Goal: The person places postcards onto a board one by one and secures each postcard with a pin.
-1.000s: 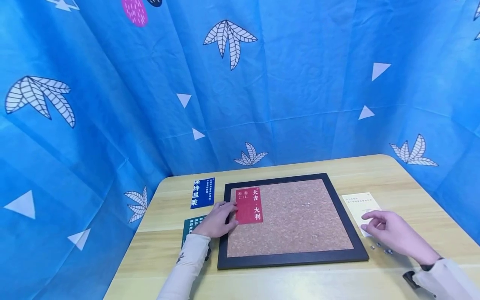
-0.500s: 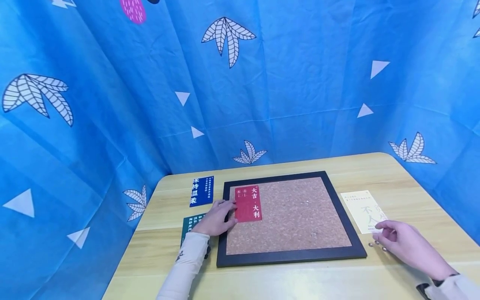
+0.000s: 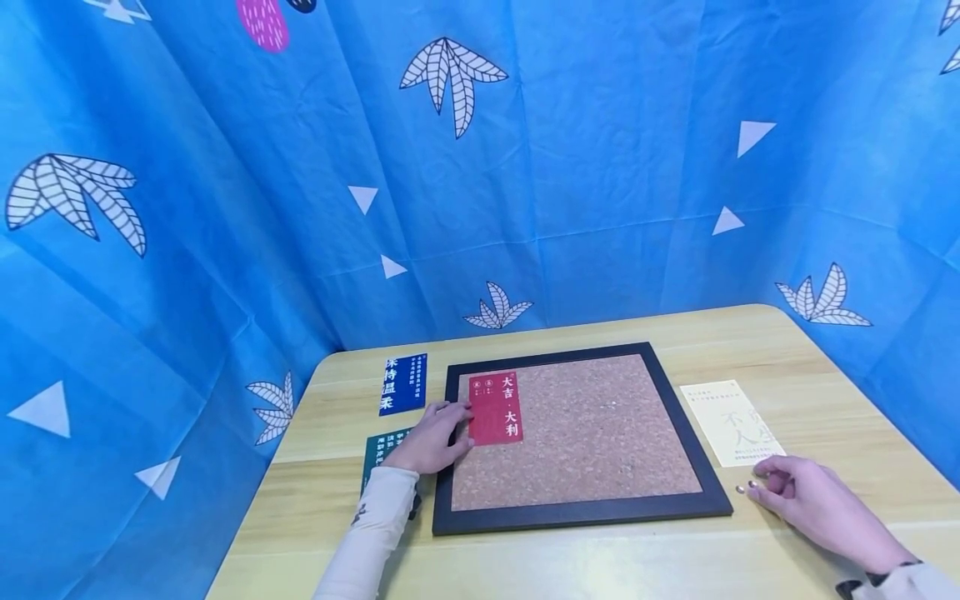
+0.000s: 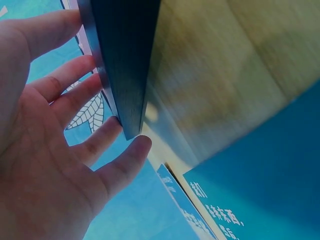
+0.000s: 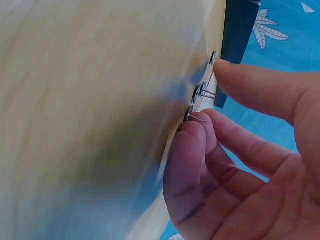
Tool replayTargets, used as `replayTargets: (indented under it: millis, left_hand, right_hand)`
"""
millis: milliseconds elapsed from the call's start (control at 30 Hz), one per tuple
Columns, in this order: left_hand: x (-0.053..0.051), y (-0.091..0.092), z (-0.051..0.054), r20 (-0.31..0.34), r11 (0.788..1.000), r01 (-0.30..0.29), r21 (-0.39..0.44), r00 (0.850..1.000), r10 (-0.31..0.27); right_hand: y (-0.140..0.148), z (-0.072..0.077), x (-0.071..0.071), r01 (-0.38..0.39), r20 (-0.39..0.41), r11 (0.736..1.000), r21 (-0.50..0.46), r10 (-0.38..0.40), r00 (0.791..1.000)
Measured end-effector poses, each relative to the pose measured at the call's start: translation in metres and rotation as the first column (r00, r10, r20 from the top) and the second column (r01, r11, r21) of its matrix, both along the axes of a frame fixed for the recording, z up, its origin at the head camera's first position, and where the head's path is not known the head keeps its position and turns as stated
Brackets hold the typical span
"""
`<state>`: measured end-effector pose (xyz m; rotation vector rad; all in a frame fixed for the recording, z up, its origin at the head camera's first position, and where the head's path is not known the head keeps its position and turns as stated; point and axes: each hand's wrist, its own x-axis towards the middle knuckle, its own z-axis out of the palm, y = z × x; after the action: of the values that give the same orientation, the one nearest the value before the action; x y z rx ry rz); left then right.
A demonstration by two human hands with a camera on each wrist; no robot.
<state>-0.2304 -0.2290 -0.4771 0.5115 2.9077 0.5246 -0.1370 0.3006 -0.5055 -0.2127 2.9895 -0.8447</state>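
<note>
A red card (image 3: 495, 407) with white characters lies on the upper left of a black-framed corkboard (image 3: 592, 446). My left hand (image 3: 430, 439) rests at the card's left edge, across the frame's left side. In the left wrist view its fingers (image 4: 127, 162) are spread along the frame edge (image 4: 120, 70). On the right, my right hand (image 3: 821, 504) reaches down to several metal thumbtacks (image 3: 752, 484) on the table. Seen from the right wrist, the thumbtacks (image 5: 200, 92) lie pins up between the thumb and a fingertip that touches or nearly touches one; none is pinched.
A pale yellow card (image 3: 731, 421) lies right of the board, just beyond the right hand. To the left are a blue card (image 3: 403, 383) and a green card (image 3: 375, 454), partly hidden by the left hand. A blue patterned curtain (image 3: 585, 183) surrounds the wooden table (image 3: 600, 567).
My right hand has moved from over the yellow card toward me, down to the thumbtacks, uncovering the card. The left hand has stayed at the red card.
</note>
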Motion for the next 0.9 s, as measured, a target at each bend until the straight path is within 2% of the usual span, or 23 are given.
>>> replayTargets:
  millis: [300, 667, 900]
  left_hand:
    - [-0.0004, -0.0015, -0.0014, 0.002, 1.0, 0.007, -0.016, 1.0, -0.007]
    - [-0.0008, -0.0006, -0.0021, 0.01, 1.0, -0.001, -0.015, 1.0, 0.001]
    - [-0.0013, -0.0007, -0.0021, 0.005, 1.0, 0.003, -0.011, 1.0, -0.003]
  right_hand:
    - [-0.0019, -0.0005, 0.0005, -0.018, 0.006, 1.0, -0.011, 0.018, 1.0]
    - [-0.0008, 0.002, 0.0012, 0.004, 0.014, 0.999, 0.038, -0.004, 1.0]
    - [-0.0003, 0.0083, 0.0026, 0.062, 0.124, 0.991, 0.116, -0.077, 0.989]
